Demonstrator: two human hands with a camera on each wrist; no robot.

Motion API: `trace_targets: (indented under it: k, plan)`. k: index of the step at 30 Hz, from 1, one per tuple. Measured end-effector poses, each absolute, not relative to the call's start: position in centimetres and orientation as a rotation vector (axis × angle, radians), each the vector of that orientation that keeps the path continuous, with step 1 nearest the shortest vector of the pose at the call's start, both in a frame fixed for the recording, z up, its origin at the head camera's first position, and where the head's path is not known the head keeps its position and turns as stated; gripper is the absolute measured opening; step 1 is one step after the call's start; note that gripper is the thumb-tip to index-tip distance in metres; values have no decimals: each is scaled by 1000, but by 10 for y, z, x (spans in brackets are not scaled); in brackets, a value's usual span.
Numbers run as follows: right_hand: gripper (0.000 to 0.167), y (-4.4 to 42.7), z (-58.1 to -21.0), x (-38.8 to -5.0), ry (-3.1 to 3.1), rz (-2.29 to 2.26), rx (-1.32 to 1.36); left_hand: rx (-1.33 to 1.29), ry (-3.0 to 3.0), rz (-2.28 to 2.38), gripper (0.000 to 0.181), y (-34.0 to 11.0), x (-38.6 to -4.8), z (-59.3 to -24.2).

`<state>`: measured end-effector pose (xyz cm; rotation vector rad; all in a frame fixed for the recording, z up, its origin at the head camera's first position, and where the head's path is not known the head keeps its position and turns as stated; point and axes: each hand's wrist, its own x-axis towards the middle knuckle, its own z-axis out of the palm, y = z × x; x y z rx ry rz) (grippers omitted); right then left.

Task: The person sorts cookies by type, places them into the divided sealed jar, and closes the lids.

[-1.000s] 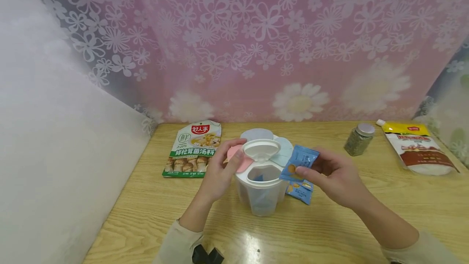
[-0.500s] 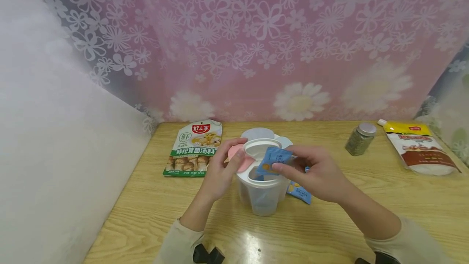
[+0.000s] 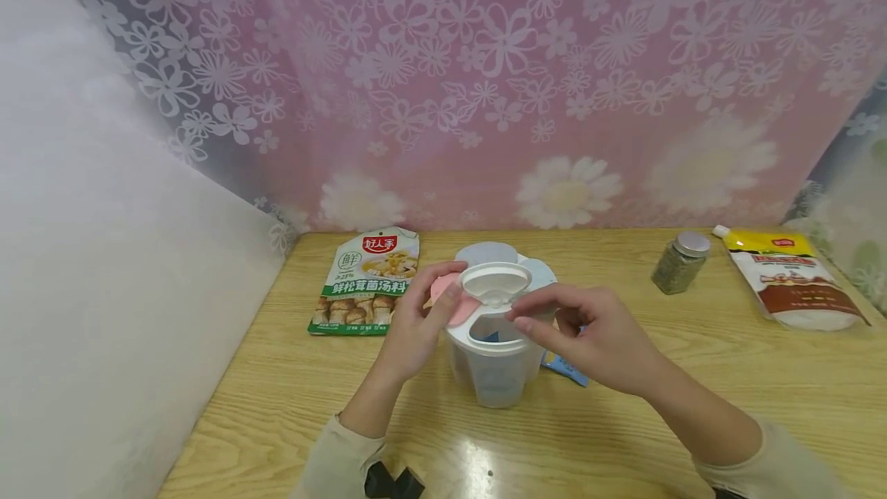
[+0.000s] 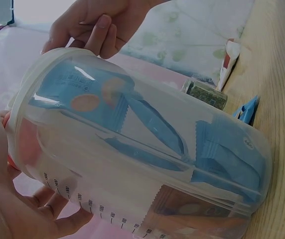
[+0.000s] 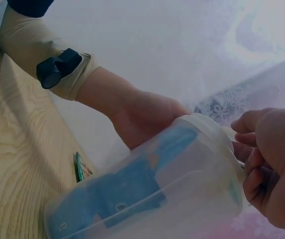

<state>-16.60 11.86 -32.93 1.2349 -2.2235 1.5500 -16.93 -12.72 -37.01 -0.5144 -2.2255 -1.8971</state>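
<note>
A clear plastic storage container (image 3: 500, 383) with several compartments stands upright on the table. Its front flap lid (image 3: 495, 281) is raised, while pink, grey and pale blue lids cover other compartments. My left hand (image 3: 412, 329) grips the container's left side, its thumb by the pink lid (image 3: 453, 301). Over the right edge of the front opening is my right hand (image 3: 599, 337), fingers loosely bent, with nothing seen between them. Inside the front compartment, a blue snack packet (image 4: 75, 92) sits near the rim, above other blue packets (image 4: 227, 157). Another compartment holds a brown packet (image 4: 187, 206).
A blue packet (image 3: 567, 370) lies on the table right of the container, partly hidden by my right hand. At the back left lies a soup-seasoning pouch (image 3: 363, 283). A jar of dried herbs (image 3: 681, 264) and a spouted pouch (image 3: 790, 279) are at the right.
My right hand has moved left over the opening with a blue snack packet, and let it go into the front compartment. The left hand has stayed on the container.
</note>
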Motion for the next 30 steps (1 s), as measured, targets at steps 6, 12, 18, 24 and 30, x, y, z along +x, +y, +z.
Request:
trace_targets:
  k: [6,12,18,24,30]
  plan:
    - [26,130,-332,-170,-2284,1707,1146,-525,-2216,-1899,34,-127,-169,-370]
    - [27,145,-339,-174,-2263,1798,1057,-522,-2223,-1896,34,-127,-169,-369]
    - [33,160,-353,-177,-2006,1986,1092,-517,-2225,-1898,34,-127,-169,-370]
    - [41,173,-370,-180,-1857,2085,1169,-515,-2223,-1898,34,-128,-169,-370]
    - [34,182,-390,-180,-2027,2100,1042,-519,-2213,-1910,34,-128,-169,-370]
